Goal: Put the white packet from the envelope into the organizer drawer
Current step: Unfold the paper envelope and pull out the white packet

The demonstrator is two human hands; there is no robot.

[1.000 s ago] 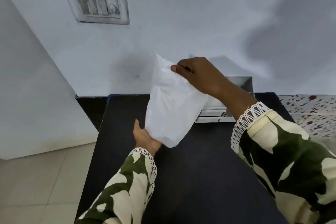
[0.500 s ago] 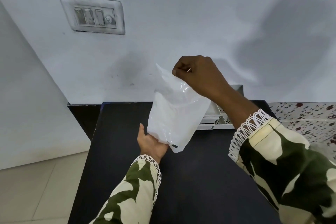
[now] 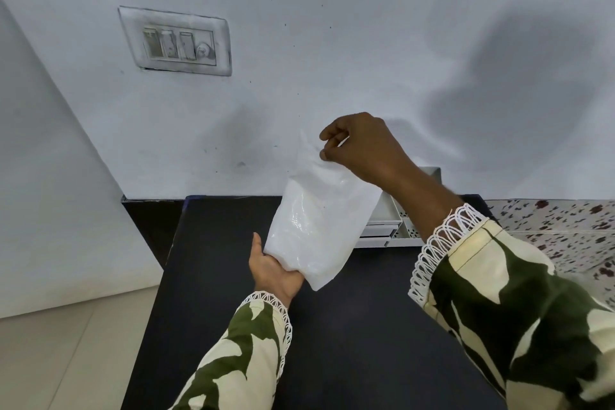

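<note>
Head view: both hands hold a white plastic envelope (image 3: 321,223) up in the air above a dark surface (image 3: 349,326), in front of a pale wall (image 3: 332,43). The left hand (image 3: 274,268) is palm-up beneath the envelope's lower left corner, its thumb raised along the left edge and its fingers hidden behind the plastic, closed around the bottom. Its forearm reaches up from the lower edge of the frame in a green and cream patterned sleeve (image 3: 246,359) with a white lace cuff. The right hand (image 3: 362,150) is higher, knuckles up and wrist bent down, with thumb and forefinger pinched on the thin, clear top edge of the envelope. Its arm comes in from the right in a matching sleeve. The envelope hangs tilted, top leaning to the right, and its lower part looks full and opaque white; the packet itself cannot be told apart from the envelope. Behind the envelope and the right wrist, a grey metal organizer (image 3: 396,230) with stacked drawers stands on the surface against the wall. A switch plate (image 3: 176,41) is set in the wall at upper left.
</note>
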